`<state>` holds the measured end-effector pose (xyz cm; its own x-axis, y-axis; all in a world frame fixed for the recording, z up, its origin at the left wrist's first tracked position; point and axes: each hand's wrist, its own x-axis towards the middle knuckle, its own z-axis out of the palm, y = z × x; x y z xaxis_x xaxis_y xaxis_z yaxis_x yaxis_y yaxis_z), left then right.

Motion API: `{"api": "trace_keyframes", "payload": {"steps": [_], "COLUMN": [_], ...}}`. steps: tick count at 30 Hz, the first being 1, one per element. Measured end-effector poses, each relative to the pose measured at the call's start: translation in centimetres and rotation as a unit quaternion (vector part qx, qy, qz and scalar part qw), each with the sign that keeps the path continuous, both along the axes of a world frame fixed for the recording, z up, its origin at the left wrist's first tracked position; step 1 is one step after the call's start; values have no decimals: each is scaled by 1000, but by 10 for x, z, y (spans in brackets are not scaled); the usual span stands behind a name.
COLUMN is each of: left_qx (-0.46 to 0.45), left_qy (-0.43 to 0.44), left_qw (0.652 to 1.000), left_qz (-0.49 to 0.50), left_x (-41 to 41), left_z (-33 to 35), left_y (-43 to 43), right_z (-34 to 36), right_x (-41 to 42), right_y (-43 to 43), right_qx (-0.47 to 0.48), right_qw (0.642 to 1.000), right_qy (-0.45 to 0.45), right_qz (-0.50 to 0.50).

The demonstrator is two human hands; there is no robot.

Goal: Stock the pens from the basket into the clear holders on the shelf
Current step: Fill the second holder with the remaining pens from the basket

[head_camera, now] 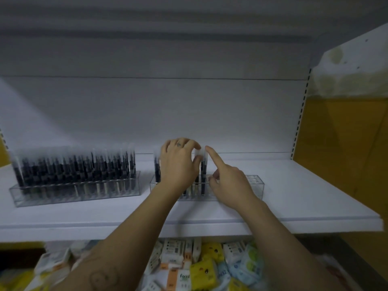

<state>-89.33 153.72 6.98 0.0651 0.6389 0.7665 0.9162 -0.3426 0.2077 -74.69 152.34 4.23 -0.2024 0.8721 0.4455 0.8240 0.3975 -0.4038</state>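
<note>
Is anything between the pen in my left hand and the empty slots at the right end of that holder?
Only your right hand, held over the clear holder just right of the pen the left hand pinches; the slots beyond it look empty.

Dim, bluish light, perhaps from upper left; motion blur throughout, edges bowed by the lens

Tattooed left forearm (98,276), marked left hand (178,164)

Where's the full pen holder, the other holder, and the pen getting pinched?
full pen holder (73,195), head view, clear front wall
other holder (255,183), head view, bare right end
pinched pen (199,153), head view, white cap
</note>
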Motion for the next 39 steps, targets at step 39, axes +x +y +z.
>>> {"api": "trace_keyframes", "payload": {"steps": [39], "left_qx": [-661], "left_qy": [-33], "left_qw": [748], "left_qz": [50], "left_x": [-108], "left_z": [-451], "left_y": [-156], "right_z": [-397], "right_x": [-95], "right_y": [-107], "right_qx": [-470], "right_qw": [873], "right_qy": [-102], "right_qz": [84]}}
